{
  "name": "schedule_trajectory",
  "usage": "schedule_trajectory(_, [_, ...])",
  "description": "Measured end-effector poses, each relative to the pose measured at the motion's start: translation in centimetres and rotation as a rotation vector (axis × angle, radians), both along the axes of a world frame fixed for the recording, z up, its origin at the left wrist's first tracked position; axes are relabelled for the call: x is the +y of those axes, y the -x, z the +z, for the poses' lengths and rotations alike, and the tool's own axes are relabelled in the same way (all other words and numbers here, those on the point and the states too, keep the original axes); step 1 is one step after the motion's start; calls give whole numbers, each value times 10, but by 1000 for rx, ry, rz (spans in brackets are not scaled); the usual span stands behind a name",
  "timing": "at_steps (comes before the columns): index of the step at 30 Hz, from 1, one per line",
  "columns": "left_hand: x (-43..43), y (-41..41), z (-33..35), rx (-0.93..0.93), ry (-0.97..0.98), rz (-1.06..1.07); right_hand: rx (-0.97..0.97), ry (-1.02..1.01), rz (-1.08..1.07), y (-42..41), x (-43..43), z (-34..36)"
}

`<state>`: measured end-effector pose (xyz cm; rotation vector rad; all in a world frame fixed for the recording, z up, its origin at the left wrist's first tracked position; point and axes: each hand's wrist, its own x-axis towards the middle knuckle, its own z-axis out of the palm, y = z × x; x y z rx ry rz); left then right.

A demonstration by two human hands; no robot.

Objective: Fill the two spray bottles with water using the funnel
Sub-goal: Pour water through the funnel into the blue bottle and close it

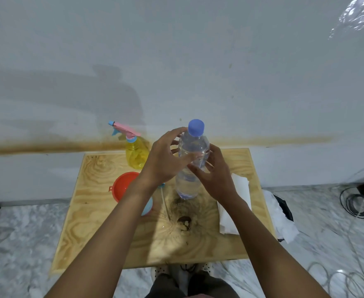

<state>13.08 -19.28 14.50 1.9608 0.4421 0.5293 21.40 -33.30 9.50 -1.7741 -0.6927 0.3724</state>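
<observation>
Water bottle (192, 160): one, upright on worktop (103, 211).
Left grip (166, 158), right grip (216, 177): both clasp it.
Spray bottle (134, 151), funnel (123, 186): one each, left of Water bottle.

Funnel (124, 186) left of water bottle (195, 145); spray bottle (136, 154) behind funnel; towel (239, 190) right.

- The table (103, 222) is being shown as bare, unvarnished plywood, matt, with bold swirling grain and a dark, rough-looking stained patch.
- The water bottle (192, 147) is being seen as clear, thin, glossy plastic that catches highlights; its blue cap (196, 126) is being seen as duller plastic.
- The spray bottle (136, 154) is being shown as translucent yellow plastic, topped by an opaque pink and blue plastic trigger.
- The funnel (123, 186) is being shown as smooth, opaque orange-red plastic.
- The paper towel (239, 190) is being seen as soft, matt white paper.
- The floor (26, 233) is being shown as veined, marble-like stone.
- The wall (176, 61) is being seen as matt paint, streaked brown.
</observation>
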Motion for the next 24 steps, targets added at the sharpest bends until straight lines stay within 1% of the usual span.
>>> schedule_trajectory(5, [-11, 11, -2, -8, 27, -1, 2, -19, 14, 10, -10, -2])
schedule_trajectory(8, [-15, 14, -3, -14, 35, -10, 10, 3, 57, 13, -16, -2])
schedule_trajectory(10, [-17, 16, -6, -19, 45, -13, 1, 74, 129, 8, -22, 2])
schedule_trajectory(13, [-18, 16, -6, -3, 63, -9, -84, 202, 205, -11, -38, 18])
schedule_trajectory(15, [-18, 15, -3, 25, 73, -1, -137, 189, 114, -23, -46, 39])
schedule_trajectory(17, [-21, 14, 0, 49, 59, 17, -194, 120, -26, -28, -46, 65])
schedule_trajectory(19, [-25, 13, 2, 55, 50, 37, -234, 108, -76, -27, -37, 92])
schedule_trajectory(20, [-28, 12, 3, 50, 62, 47, -272, 151, -50, -26, -31, 103])
schedule_trajectory(22, [-33, 10, 6, 26, 112, 67, -367, 314, 40, -20, -19, 123])
schedule_trajectory(24, [-36, 7, 7, -4, 142, 91, -436, 453, 79, -15, -7, 135])
